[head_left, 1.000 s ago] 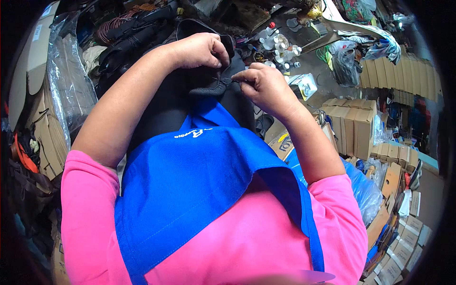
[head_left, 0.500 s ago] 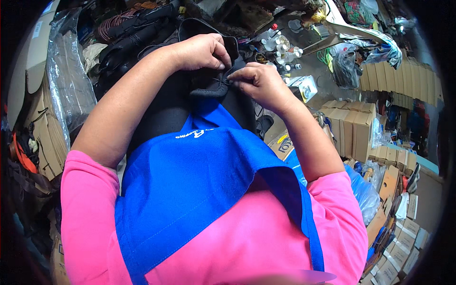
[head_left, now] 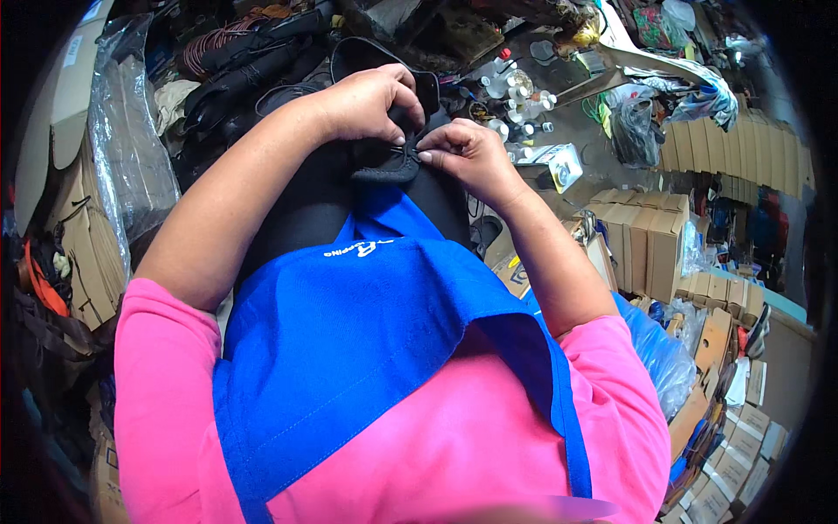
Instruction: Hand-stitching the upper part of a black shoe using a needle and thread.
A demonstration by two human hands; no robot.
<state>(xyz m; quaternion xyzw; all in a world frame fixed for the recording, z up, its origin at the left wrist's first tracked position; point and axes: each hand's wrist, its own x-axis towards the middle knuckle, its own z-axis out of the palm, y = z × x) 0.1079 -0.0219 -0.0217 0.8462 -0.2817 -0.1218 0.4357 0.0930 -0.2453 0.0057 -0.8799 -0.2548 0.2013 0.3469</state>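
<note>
Across my dark-clothed lap lies a black shoe upper [head_left: 384,171], its padded, rounded edge toward me. My left hand [head_left: 371,103] bends over it from the left, thumb and fingers closed at its middle. From the right, my right hand [head_left: 467,157] pinches at the same spot, thumb against forefinger, with the fingertips of both hands close together. What looks like a thin dark cord runs between them, too small to make out surely. Beyond my left hand rises a curved black flap [head_left: 381,52], which seems part of the same piece. My left fingers partly hide the upper.
Dark pieces and cords [head_left: 253,65] are heaped beyond my left arm. Small bottles [head_left: 524,96] and a metal can [head_left: 559,166] stand on the floor ahead right. Stacked cardboard boxes [head_left: 642,240] fill the right side. Clear plastic sheeting [head_left: 131,148] hangs at the left.
My left thumb has come down nearer the upper's middle and the left fingers have spread a little. My right hand has shifted slightly left and down, its pinch closer to the left fingertips.
</note>
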